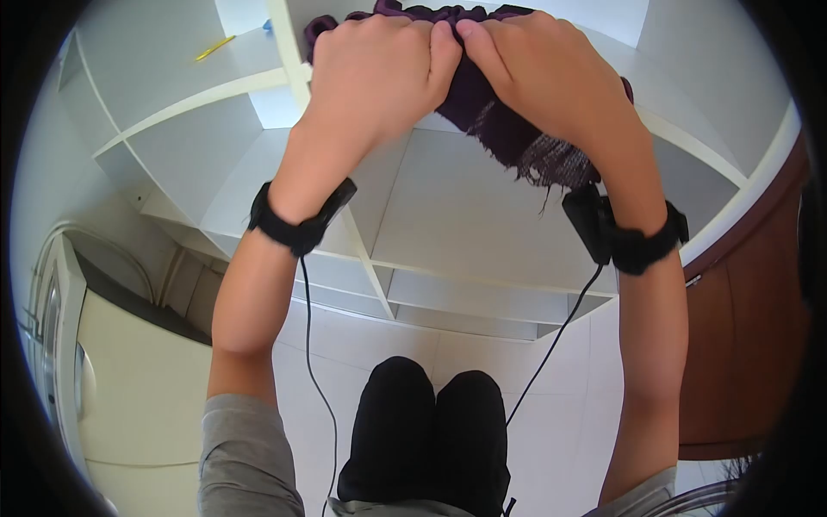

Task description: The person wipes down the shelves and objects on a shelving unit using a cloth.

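Both hands are raised side by side at the top of the view, thumbs almost touching, closed on a dark purple cloth (500, 129) with a frayed fringe. My left hand (379, 73) grips the cloth's left part, where bunched folds show beyond the knuckles. The right part is held by my right hand (543, 73), and the fringed edge hangs below it, beside the wrist. The fingertips of both hands are hidden behind the knuckles and cloth. A black strap with a cable is around each wrist.
White shelving (482, 207) with several compartments stands in front, behind and below the hands. A yellow object (214, 48) lies on the upper left shelf. A pale cabinet-like appliance (138, 388) is at the left, a red-brown wooden surface (741, 345) at the right.
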Demonstrator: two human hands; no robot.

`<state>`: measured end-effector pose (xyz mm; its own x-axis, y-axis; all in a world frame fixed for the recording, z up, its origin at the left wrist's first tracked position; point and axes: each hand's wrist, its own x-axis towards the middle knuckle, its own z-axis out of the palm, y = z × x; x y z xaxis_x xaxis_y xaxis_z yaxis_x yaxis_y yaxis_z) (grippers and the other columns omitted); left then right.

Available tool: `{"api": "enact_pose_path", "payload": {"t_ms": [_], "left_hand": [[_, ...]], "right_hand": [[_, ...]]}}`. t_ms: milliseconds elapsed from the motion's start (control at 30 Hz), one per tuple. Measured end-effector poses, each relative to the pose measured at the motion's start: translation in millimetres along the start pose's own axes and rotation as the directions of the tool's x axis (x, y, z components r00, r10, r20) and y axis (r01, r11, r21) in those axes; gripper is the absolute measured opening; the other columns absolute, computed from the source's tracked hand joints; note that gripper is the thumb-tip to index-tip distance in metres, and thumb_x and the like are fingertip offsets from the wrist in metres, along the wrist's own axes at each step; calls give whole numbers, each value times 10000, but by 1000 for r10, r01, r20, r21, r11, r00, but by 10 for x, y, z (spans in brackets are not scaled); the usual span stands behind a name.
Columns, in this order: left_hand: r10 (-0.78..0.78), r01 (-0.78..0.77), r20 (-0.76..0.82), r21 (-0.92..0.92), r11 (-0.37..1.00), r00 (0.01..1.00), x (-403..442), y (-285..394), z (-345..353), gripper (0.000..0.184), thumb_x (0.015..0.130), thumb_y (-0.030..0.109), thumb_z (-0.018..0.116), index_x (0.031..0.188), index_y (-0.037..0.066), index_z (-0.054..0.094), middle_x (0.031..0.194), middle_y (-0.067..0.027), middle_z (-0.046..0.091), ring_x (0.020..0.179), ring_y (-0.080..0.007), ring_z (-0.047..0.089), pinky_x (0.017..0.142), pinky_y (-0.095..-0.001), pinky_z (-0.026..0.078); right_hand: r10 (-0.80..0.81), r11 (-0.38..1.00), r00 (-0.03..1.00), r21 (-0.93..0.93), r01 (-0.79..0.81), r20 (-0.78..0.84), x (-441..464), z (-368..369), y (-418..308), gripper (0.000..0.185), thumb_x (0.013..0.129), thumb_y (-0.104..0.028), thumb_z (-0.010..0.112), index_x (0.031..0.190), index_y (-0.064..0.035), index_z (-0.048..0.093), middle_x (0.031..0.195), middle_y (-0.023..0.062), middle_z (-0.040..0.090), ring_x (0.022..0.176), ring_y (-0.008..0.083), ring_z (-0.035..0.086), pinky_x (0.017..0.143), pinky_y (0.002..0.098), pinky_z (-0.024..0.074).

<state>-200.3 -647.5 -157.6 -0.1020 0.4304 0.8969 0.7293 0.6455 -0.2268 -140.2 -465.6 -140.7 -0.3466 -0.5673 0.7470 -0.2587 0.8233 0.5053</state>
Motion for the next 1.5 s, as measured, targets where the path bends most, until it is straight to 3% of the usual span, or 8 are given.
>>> {"api": "enact_pose_path", "payload": {"t_ms": [433, 667, 767, 800, 833, 1033, 1100, 1500], "left_hand": [[21, -25, -193, -20, 999, 981, -165, 52, 46, 161, 849, 151, 622, 899, 14, 688, 766, -103, 640, 736, -296, 615, 729, -408, 499], [-95, 68, -138, -190, 979, 986, -943, 413, -272, 617, 784, 57, 606, 1376, -65, 484, 999, -214, 568, 901, -379, 557, 873, -478, 476], [-212, 195, -47, -236, 952, 976, -1443, 735, 8, 599, 825, 137, 616, 1370, -77, 487, 1067, -264, 588, 911, -413, 587, 786, -507, 491], [-318, 436, 437, -200, 877, 841, -1521, 799, 80, 549, 852, 187, 599, 1328, -73, 519, 1123, -274, 595, 996, -422, 586, 842, -494, 495], [-326, 615, 807, -58, 786, 492, -1575, 851, 173, 512, 878, 237, 582, 1286, -70, 551, 1179, -285, 602, 1080, -432, 586, 898, -481, 499], [-390, 509, 575, -54, 859, 719, -2511, 1004, 1265, 518, 929, 345, 540, 1252, -60, 562, 1199, -272, 615, 1207, -415, 526, 1065, -501, 369], [-384, 532, 649, -37, 846, 657, -2558, 1036, 1312, 559, 937, 367, 516, 1290, -65, 547, 1246, -270, 600, 1221, -415, 519, 1111, -510, 313], [-410, 558, 680, 1, 830, 608, -2367, 991, 1319, 589, 921, 368, 527, 1342, -44, 528, 1307, -267, 572, 1291, -401, 484, 1143, -500, 285]], "right_hand": [[181, 983, 982, 0, -181, -56, -164, -147, -313, 238, 933, -243, 621, 817, -35, 598, 719, 90, 614, 662, 255, 609, 612, 352, 493], [128, 990, 967, 86, -112, -220, -471, -435, -577, 431, 773, -57, 660, 1196, 16, 624, 931, 130, 585, 859, 310, 583, 789, 403, 493], [213, 976, 963, 72, -204, -164, -971, -276, -919, 496, 738, -48, 671, 1226, 15, 614, 1012, 203, 592, 955, 371, 587, 841, 471, 497], [281, 954, 960, 102, -281, 18, -1202, -104, -991, 511, 772, -78, 669, 1266, 24, 585, 1042, 217, 586, 979, 383, 584, 857, 474, 497], [335, 926, 921, 110, -360, 197, -1425, 81, -1037, 531, 807, -108, 667, 1306, 33, 556, 1073, 230, 581, 1004, 394, 582, 874, 476, 496], [492, 772, 674, 80, -630, 551, -2415, 901, -1261, 584, 977, -329, 556, 1371, 91, 457, 1348, 260, 519, 1172, 445, 536, 1059, 465, 423], [470, 758, 557, 9, -652, 684, -2628, 1116, -1281, 633, 1001, -399, 498, 1414, 77, 440, 1337, 275, 544, 1291, 464, 465, 1136, 478, 333], [500, 744, 555, -1, -669, 664, -2479, 1142, -1253, 589, 1004, -352, 484, 1429, 54, 441, 1321, 274, 564, 1254, 469, 495, 1147, 487, 328]]}}
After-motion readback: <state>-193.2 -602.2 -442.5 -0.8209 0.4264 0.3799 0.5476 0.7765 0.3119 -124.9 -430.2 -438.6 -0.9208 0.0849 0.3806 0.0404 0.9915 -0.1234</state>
